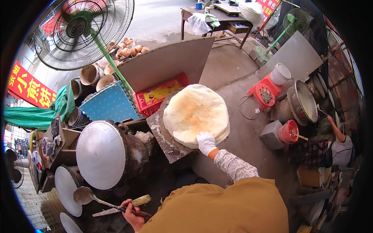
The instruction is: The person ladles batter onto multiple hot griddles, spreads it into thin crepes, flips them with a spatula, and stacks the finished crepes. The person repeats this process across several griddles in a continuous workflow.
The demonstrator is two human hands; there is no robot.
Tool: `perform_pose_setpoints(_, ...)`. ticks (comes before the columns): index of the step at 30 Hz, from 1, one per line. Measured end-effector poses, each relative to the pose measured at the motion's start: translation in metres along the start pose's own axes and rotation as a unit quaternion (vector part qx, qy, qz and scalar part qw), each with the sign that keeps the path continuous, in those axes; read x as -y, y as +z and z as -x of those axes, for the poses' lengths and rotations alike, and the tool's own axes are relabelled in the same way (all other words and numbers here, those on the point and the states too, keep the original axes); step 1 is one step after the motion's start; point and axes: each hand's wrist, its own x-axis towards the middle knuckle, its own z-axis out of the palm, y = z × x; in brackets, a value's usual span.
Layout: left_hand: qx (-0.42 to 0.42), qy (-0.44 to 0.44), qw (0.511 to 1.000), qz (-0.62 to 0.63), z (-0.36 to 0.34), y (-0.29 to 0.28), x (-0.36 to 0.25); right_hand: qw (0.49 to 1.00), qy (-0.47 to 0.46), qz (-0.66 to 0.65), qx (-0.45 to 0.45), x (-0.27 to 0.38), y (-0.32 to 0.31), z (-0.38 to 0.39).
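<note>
Large round flatbread (196, 112), pale dough with a browned centre: lies on a dark round griddle (163, 136), overhanging its right edge.

Domed grey metal lid (101, 153): covers a blackened drum stove (134, 149), left of the griddle.

Green-stemmed electric fan with a round wire cage (83, 29): stands behind the stoves, upper left.

Blue dotted foam mat (108, 105) and red plastic crate (159, 95): side by side behind the griddle.

Red plastic bucket (288, 132): on the ground, right of the flatbread, well apart.

Right hand (206, 143), white cloth glove, patterned sleeve: fingers bent over the flatbread's near edge, pressing or gripping it.

Left hand (132, 215), bare: fist closed round the handles of a long metal ladle (83, 195) and a flat wooden-handled scraper (128, 205), both pointing left, low beside the drum stove.
</note>
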Motion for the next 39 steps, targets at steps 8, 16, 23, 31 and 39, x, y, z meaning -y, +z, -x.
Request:
perform_pose_setpoints(8,0.067,-0.032,0.996,-0.047,0.009,0.02,0.0,0.996,-0.049,-0.066,-0.024,0.007,-0.061,0.023)
perform_pose_setpoints(16,0.134,-0.053,0.989,-0.037,0.035,0.048,0.016,0.877,0.393,-0.259,-0.093,-0.112,-0.049,0.049)
perform_pose_setpoints(23,0.159,-0.002,0.984,-0.077,0.048,0.103,0.019,0.837,0.393,-0.376,-0.06,-0.201,-0.049,-0.03)
perform_pose_setpoints(31,0.209,0.003,0.977,-0.045,0.077,0.243,0.069,0.845,0.391,-0.354,0.084,-0.226,-0.026,-0.073)
perform_pose_setpoints(39,0.207,-0.046,0.976,-0.045,0.105,0.346,0.106,0.835,0.383,-0.372,0.134,-0.236,-0.046,-0.082)
